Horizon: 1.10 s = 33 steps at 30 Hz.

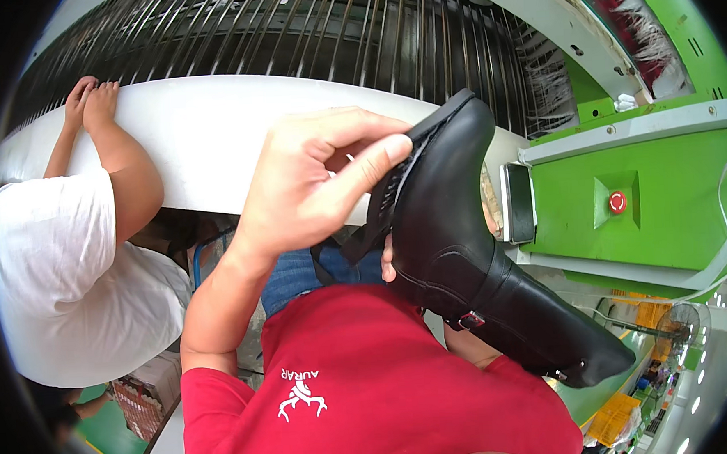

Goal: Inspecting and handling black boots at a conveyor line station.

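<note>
Left hand (pixel 303 181): thumb and forefinger pinch the edge of the sole (pixel 449 111), a little back from the toe; we see no slack in this grip.
Black boot (pixel 436 190): held up in front of our red shirt (pixel 379 374), toe toward the rods, shaft slanting down to the right.
Sole seam: a dark ribbed edge shows between sole and upper by our fingertips; we cannot tell how firmly the two are joined.
Right hand (pixel 387 260): wraps the boot from beneath, bearing it; mostly hidden.
Handling: we judge it best to steady the boot from below, pinch close to the seam, work evenly along the edge and keep nails off the leather.
White work surface (pixel 202 137): beyond the boot.
Green machine (pixel 568 216): to our right, red button on top.
Co-worker (pixel 68 242): to our left, hands together.
Metal rods (pixel 288 34): farthest, behind the surface.
</note>
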Each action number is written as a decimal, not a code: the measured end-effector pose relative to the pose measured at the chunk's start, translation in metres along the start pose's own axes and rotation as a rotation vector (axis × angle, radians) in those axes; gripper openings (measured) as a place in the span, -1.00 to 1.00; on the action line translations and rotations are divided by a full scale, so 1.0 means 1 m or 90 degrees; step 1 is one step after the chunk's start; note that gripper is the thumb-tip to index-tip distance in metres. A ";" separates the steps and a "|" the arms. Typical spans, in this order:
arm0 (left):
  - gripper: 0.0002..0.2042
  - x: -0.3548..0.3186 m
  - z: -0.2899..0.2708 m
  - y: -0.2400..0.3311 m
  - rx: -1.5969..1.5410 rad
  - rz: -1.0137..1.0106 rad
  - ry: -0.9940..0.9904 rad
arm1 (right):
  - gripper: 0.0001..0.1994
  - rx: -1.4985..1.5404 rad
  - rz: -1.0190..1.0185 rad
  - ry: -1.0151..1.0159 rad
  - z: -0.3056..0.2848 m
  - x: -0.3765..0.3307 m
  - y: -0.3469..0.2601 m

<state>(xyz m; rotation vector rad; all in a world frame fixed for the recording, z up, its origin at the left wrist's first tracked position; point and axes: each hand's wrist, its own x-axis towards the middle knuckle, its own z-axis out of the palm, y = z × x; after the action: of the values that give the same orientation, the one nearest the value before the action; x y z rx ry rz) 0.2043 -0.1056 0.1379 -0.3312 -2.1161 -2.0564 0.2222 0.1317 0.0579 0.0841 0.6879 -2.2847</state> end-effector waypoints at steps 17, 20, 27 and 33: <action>-0.64 -0.027 0.025 -0.011 0.005 0.048 0.023 | -0.31 -0.172 -0.110 -0.095 -0.010 0.010 -0.012; -0.67 -0.029 0.028 -0.015 -0.052 0.016 0.015 | -0.43 -0.137 -0.105 -0.105 -0.011 0.009 -0.012; -0.81 -0.027 0.026 -0.015 -0.069 -0.010 -0.011 | -0.49 -0.183 -0.149 -0.123 -0.011 0.016 -0.007; -0.81 -0.033 0.026 -0.012 -0.077 -0.013 -0.006 | -0.56 -0.228 -0.128 -0.128 -0.005 0.013 -0.009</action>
<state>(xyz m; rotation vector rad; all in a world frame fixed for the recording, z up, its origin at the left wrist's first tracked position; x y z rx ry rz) 0.2337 -0.0814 0.1163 -0.3375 -2.0128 -2.2031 0.2058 0.1311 0.0540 -0.3936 1.0217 -2.2775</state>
